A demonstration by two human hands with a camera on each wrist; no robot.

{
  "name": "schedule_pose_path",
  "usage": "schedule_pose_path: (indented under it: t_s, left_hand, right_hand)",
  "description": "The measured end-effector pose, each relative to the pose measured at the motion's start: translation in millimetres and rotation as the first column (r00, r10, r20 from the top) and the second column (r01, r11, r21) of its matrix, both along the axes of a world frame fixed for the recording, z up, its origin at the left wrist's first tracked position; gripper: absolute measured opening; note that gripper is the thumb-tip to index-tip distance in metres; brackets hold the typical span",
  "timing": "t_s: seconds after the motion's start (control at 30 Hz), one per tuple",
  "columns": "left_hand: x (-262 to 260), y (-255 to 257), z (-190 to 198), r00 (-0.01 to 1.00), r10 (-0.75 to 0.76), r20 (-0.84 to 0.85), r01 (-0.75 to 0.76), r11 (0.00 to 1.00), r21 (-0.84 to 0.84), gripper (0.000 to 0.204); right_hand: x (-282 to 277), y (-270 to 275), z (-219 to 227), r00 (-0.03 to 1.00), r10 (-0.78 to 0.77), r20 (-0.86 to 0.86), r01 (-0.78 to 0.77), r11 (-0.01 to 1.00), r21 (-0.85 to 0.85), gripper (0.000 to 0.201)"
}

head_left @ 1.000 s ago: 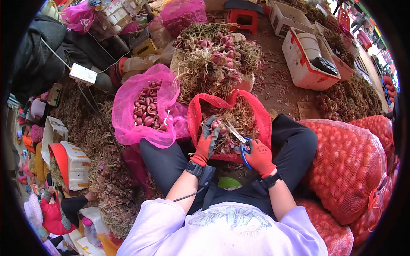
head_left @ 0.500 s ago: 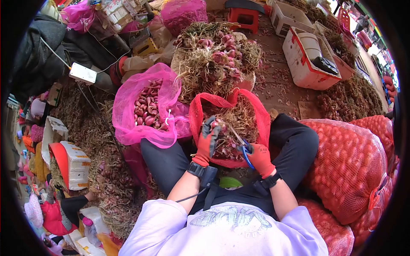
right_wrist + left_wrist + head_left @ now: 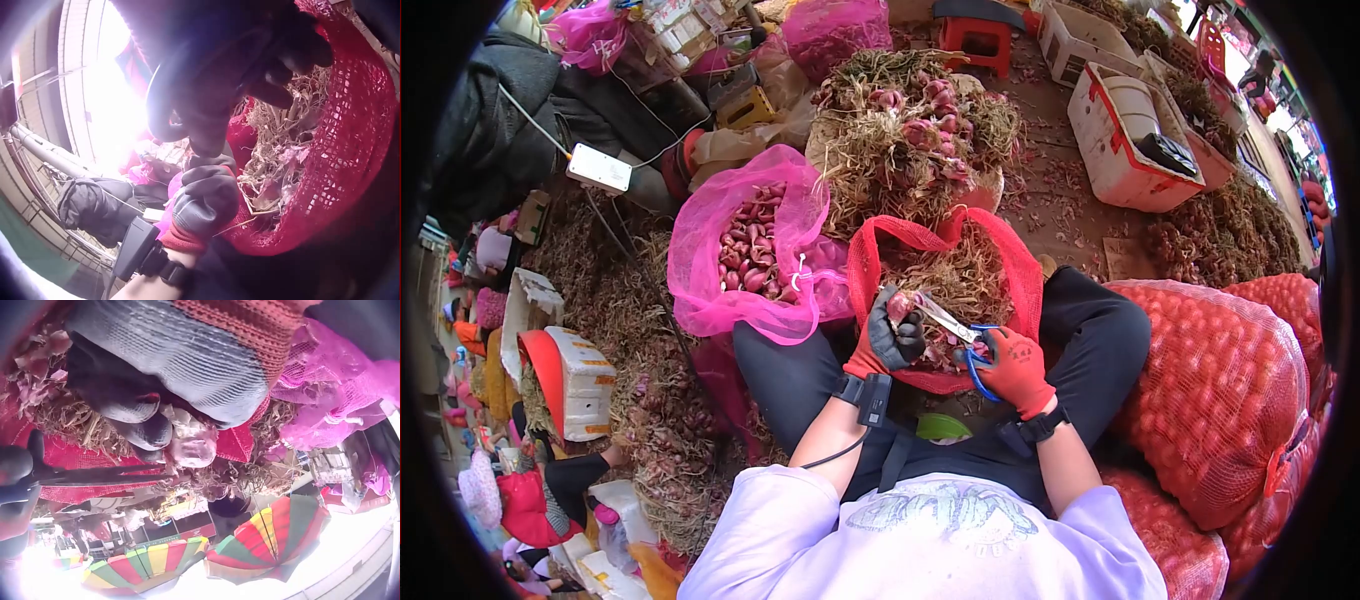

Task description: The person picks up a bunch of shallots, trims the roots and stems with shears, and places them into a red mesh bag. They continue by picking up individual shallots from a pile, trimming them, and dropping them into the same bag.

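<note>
In a red glove with grey-black palm, my left hand (image 3: 890,338) pinches a shallot (image 3: 899,306), its fingers curled under the bulb. The left wrist view shows the pale, papery shallot (image 3: 195,449) between thumb and fingers. My right hand (image 3: 1016,372), gloved alike, grips blue-handled scissors (image 3: 945,319) whose tips reach right to the bulb. Both hands are over a red mesh bag (image 3: 1025,285) with dry stalks and skins (image 3: 960,270) in it. In the right wrist view the right hand is dark and blurred.
A pink mesh bag (image 3: 700,270) of trimmed shallots (image 3: 752,255) stands left of the knees. Ahead lies a heap of shallots with dry tops (image 3: 900,130). Full red net sacks (image 3: 1200,390) crowd the right side, and a foam box (image 3: 1115,160) sits far right.
My left hand has rolled over, its fingers now curled below the shallot, and drawn slightly toward the body. The scissors have swung leftward, their tips now at the bulb's top.
</note>
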State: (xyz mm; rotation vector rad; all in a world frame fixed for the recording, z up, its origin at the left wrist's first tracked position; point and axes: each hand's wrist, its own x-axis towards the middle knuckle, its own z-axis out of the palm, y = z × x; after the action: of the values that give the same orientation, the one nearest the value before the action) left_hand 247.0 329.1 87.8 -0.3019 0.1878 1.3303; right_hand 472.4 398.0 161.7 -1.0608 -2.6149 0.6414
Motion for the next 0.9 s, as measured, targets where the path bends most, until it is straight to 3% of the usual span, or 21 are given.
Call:
schedule_pose_path:
  t_s: [0.13, 0.23, 0.33, 0.43, 0.53, 0.63, 0.73, 0.77, 0.83, 0.9]
  left_hand:
    - [2, -2, -7, 0.987, -0.03, -0.161, 0.044, 0.996, 0.082, 0.052]
    - [8, -4, 0, 0.83, -0.074, -0.552, -0.015, 0.988, -0.156, 0.05]
    - [13, -4, 8, 0.798, -0.052, -0.6, -0.073, 0.981, -0.182, 0.046]
    - [13, -1, -5, 0.79, -0.039, -0.612, -0.115, 0.971, -0.21, 0.044]
    - [16, -2, 14, 0.711, -0.011, -0.703, -0.161, 0.971, -0.178, 0.038]
    - [20, 3, 3, 0.64, 0.196, -0.743, -0.205, 0.975, 0.08, 0.03]
    - [23, 4, 0, 0.38, 0.235, -0.895, -0.239, 0.959, 0.151, 0.029]
    - [22, 5, 0, 0.383, 0.252, -0.889, -0.24, 0.956, 0.168, 0.031]
    - [21, 8, 5, 0.39, 0.288, -0.875, -0.247, 0.948, 0.202, 0.037]
    - [26, 6, 13, 0.297, 0.276, -0.914, -0.125, 0.96, 0.25, 0.042]
  right_hand:
    - [1, -1, -5, 0.996, -0.015, 0.083, 0.009, 0.997, 0.077, 0.038]
    - [3, -6, -12, 0.956, -0.042, 0.292, 0.02, 0.997, 0.075, 0.038]
    - [3, -5, -16, 0.961, 0.003, 0.276, -0.005, 1.0, 0.007, 0.04]
    - [0, -2, -4, 0.984, 0.006, 0.177, 0.044, 0.961, -0.274, 0.043]
    - [3, -3, -9, 0.997, -0.039, 0.061, 0.047, 0.99, -0.135, 0.047]
    - [2, -3, -23, 0.988, -0.03, 0.154, 0.043, 0.995, -0.086, 0.049]
    - [3, 2, -24, 0.999, -0.019, 0.048, 0.031, 0.965, -0.26, 0.046]
    - [4, 5, -29, 0.995, -0.103, -0.009, 0.089, 0.897, -0.433, 0.042]
    - [3, 13, -37, 0.955, -0.288, -0.072, 0.145, 0.665, -0.733, 0.035]
    - [-8, 22, -32, 0.853, -0.484, -0.193, 0.015, 0.393, -0.919, 0.03]
